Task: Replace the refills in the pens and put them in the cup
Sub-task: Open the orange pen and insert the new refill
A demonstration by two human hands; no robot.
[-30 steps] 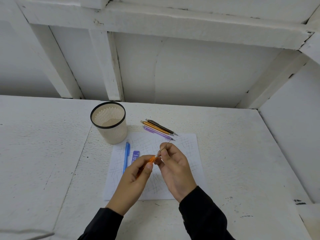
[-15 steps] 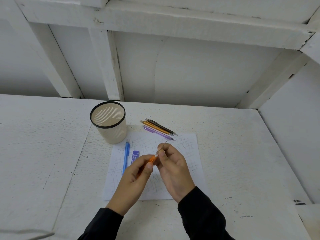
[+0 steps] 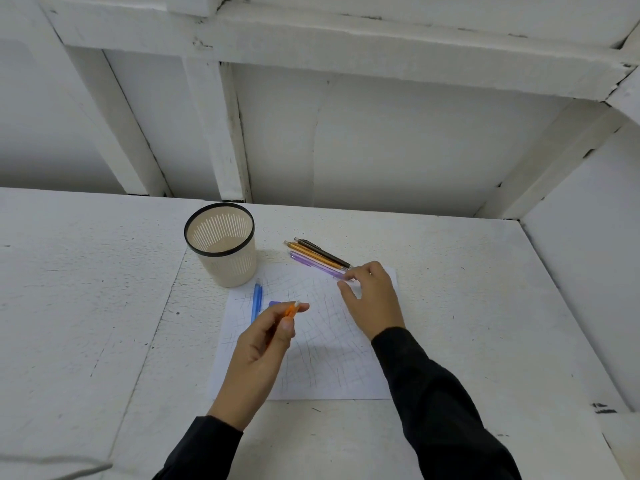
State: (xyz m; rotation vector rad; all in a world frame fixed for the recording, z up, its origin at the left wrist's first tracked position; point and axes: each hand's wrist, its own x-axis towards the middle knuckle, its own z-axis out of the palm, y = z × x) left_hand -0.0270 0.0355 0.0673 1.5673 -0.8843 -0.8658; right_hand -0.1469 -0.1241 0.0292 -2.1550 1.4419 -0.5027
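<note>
The left hand [image 3: 258,348] has its grip clamped on the orange pen [image 3: 290,311] above the paper [image 3: 329,368]. The right hand [image 3: 374,299], grip apart, is at the tip of the purple pen [image 3: 317,264], right of the cup [image 3: 221,252].

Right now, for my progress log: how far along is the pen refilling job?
Done: nothing visibly; no pen stands in the cup. In hand: the left hand grips an orange pen, while the right hand reaches the tips of three pens at the paper's far edge. Left, seemingly: those three, the blue pen on the paper, then all into the cup.
</note>
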